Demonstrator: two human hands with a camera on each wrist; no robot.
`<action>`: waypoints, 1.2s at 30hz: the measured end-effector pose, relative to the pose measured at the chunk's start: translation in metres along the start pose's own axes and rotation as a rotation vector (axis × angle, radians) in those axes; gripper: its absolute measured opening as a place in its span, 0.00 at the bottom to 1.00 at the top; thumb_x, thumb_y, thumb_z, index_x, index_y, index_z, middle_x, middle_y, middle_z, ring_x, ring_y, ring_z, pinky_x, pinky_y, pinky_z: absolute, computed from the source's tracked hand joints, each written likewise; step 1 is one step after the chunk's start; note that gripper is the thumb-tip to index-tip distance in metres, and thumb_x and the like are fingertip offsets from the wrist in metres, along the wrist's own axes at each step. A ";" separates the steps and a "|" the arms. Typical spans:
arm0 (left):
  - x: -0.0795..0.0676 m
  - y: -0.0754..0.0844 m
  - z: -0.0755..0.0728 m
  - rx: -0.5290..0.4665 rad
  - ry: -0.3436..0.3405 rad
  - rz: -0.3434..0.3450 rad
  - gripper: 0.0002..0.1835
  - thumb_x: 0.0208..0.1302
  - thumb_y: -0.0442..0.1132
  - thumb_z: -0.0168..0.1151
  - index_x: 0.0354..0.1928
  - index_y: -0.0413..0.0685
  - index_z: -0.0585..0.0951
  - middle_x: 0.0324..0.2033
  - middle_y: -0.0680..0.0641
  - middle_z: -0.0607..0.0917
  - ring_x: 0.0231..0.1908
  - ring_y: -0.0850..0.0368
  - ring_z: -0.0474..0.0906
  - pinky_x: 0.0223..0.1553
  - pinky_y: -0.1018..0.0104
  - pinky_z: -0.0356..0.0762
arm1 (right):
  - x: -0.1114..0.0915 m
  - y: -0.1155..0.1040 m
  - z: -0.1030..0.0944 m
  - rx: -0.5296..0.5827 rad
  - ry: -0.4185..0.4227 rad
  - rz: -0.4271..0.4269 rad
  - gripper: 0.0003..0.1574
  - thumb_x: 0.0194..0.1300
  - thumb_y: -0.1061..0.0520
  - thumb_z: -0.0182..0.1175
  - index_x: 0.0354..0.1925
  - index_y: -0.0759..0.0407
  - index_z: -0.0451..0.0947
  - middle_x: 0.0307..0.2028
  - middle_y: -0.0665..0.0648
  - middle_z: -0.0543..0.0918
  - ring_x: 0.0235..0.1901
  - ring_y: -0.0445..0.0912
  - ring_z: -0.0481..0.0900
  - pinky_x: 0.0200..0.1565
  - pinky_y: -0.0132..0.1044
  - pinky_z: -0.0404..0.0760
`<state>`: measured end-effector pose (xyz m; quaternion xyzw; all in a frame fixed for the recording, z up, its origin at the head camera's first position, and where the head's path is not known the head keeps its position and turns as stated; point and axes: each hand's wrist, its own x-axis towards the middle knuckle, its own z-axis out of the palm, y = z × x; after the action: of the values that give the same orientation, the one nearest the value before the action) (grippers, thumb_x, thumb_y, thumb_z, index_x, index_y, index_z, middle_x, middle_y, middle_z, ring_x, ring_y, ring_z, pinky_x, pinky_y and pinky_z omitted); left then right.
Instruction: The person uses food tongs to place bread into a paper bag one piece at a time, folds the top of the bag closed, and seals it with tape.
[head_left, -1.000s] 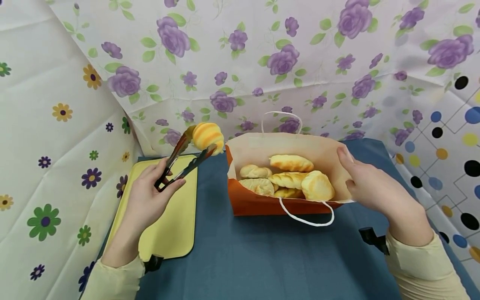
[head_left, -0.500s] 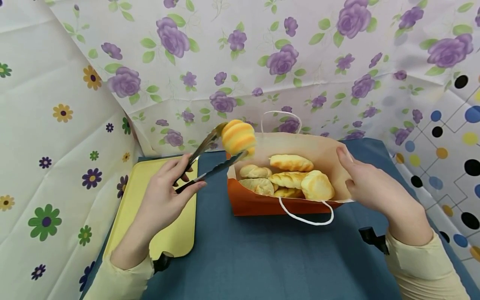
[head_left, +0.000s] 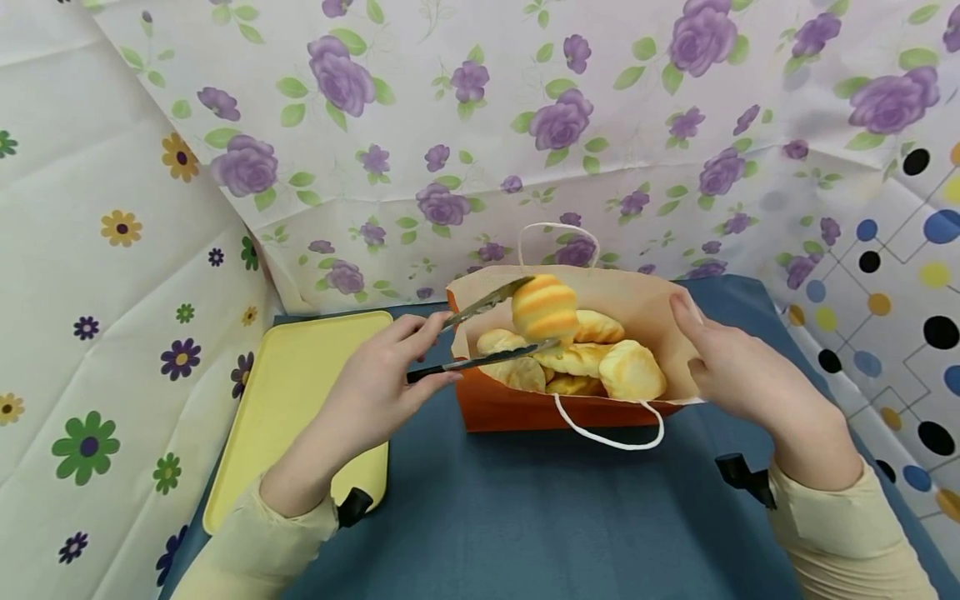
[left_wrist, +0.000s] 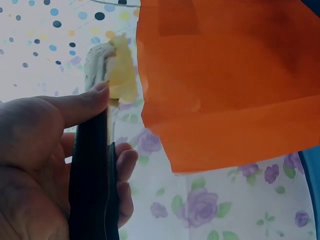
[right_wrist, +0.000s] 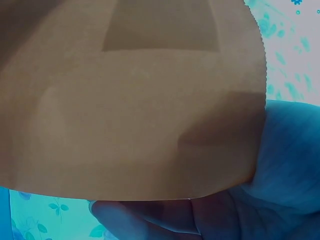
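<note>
In the head view my left hand [head_left: 382,379] grips black-handled metal tongs [head_left: 487,359]. Between the tongs' tips is a round yellow bun with orange stripes [head_left: 545,310], held over the mouth of an orange paper bag [head_left: 525,413]. Inside the bag lie several bread pieces, among them a pale round-ended loaf [head_left: 632,371]. My right hand [head_left: 750,379] holds the bag's right side, its thumb at the rim; the other fingers are hidden there. The right wrist view shows those fingers [right_wrist: 150,217] past the edge of the bag's paper [right_wrist: 140,125].
A yellow tray [head_left: 292,383] lies left of the bag on the blue tablecloth [head_left: 540,517]. White rope handles stick out from the bag, one at the back [head_left: 558,225] and one in front [head_left: 607,444]. Patterned cloth walls [head_left: 450,108] enclose the table.
My left hand has carried the bun in the tongs rightward from above the tray side, then lower, over the bag's opening. My right hand and the bag have stayed put.
</note>
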<state>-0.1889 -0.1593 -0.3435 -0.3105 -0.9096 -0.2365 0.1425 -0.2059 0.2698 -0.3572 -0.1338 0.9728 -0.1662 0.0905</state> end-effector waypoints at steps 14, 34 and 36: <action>0.015 0.013 0.007 0.222 -0.110 0.082 0.36 0.62 0.49 0.81 0.69 0.43 0.81 0.44 0.46 0.83 0.31 0.56 0.76 0.25 0.66 0.70 | -0.001 -0.002 0.000 -0.010 0.016 -0.019 0.58 0.74 0.67 0.54 0.87 0.56 0.32 0.70 0.81 0.68 0.15 0.48 0.64 0.21 0.42 0.68; 0.059 0.034 -0.002 0.318 -0.389 -0.025 0.30 0.65 0.55 0.78 0.64 0.54 0.80 0.38 0.53 0.77 0.30 0.57 0.75 0.28 0.60 0.70 | 0.001 -0.002 -0.001 -0.010 0.010 -0.015 0.58 0.75 0.66 0.54 0.87 0.55 0.30 0.55 0.77 0.79 0.15 0.48 0.65 0.21 0.42 0.68; 0.060 0.034 -0.002 0.327 -0.404 -0.021 0.30 0.65 0.55 0.79 0.64 0.54 0.81 0.38 0.52 0.78 0.31 0.57 0.75 0.28 0.60 0.71 | 0.001 -0.002 -0.001 -0.005 0.008 -0.013 0.59 0.75 0.66 0.54 0.87 0.54 0.30 0.48 0.73 0.80 0.15 0.48 0.65 0.21 0.42 0.68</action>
<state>-0.2132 -0.1064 -0.3056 -0.3150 -0.9489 -0.0210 0.0038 -0.2063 0.2681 -0.3559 -0.1399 0.9726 -0.1647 0.0854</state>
